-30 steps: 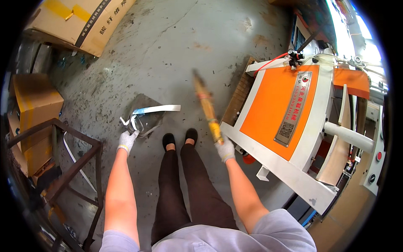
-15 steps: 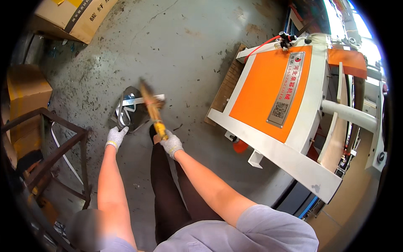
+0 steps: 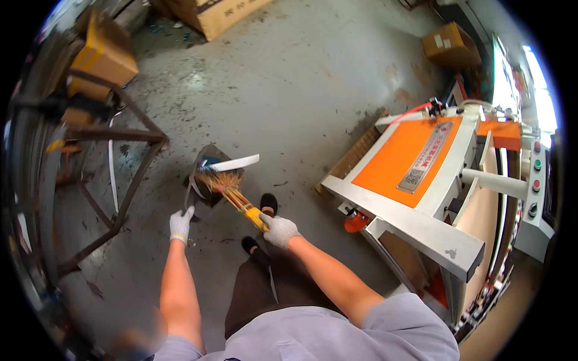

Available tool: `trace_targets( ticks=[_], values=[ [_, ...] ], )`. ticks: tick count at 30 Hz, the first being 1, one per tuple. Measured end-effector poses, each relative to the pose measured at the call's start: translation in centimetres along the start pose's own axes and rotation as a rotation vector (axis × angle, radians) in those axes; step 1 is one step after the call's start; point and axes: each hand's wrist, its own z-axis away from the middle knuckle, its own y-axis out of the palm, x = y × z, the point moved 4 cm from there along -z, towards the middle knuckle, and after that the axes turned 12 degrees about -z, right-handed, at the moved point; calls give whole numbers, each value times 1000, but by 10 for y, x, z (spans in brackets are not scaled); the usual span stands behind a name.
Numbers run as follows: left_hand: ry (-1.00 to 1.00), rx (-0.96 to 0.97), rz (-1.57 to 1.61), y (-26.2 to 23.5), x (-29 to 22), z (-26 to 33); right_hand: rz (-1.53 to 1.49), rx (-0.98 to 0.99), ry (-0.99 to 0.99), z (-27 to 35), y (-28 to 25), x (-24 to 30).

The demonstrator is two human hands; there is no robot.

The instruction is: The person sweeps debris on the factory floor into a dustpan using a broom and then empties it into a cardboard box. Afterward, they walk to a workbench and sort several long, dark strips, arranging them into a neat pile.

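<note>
My left hand point(image 3: 180, 224), in a pale grey knitted glove, is closed on the handle of a dark dustpan point(image 3: 209, 153). A white strip point(image 3: 241, 162) lies across the pan and sticks out past its right side. My right hand point(image 3: 280, 231), gloved likewise, grips the yellow-wrapped handle end of a short straw hand broom point(image 3: 238, 201). The broom slants up to the left, and its bristles spread over the pan beside the strip. They cover part of what lies in the pan.
At right stands a white-framed machine point(image 3: 385, 213) with an orange panel point(image 3: 385, 165). A rusty metal frame point(image 3: 114, 133) is close on the left, with a cardboard box point(image 3: 111, 60) behind it. Another carton point(image 3: 450, 45) sits at the far right. Debris dots the grey floor point(image 3: 283, 84).
The broom's bristles have swung left and down onto the dustpan, from upright beside it. The white strip has tilted and now juts farther right. My view has shifted too.
</note>
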Motion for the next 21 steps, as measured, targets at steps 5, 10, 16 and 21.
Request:
trace_targets(
  ticks=[5, 10, 16, 21],
  values=[
    [-316, 8, 549, -21, 88, 126, 270, 36, -135, 74, 18, 37],
    [-506, -137, 902, -18, 177, 232, 527, 67, -226, 149, 36, 70],
    [-573, -258, 903, -2, 253, 310, 378, 78, -217, 171, 62, 67],
    [-619, -207, 794, 51, 319, 297, -216, 41, -26, 107, 66, 6]
  ],
)
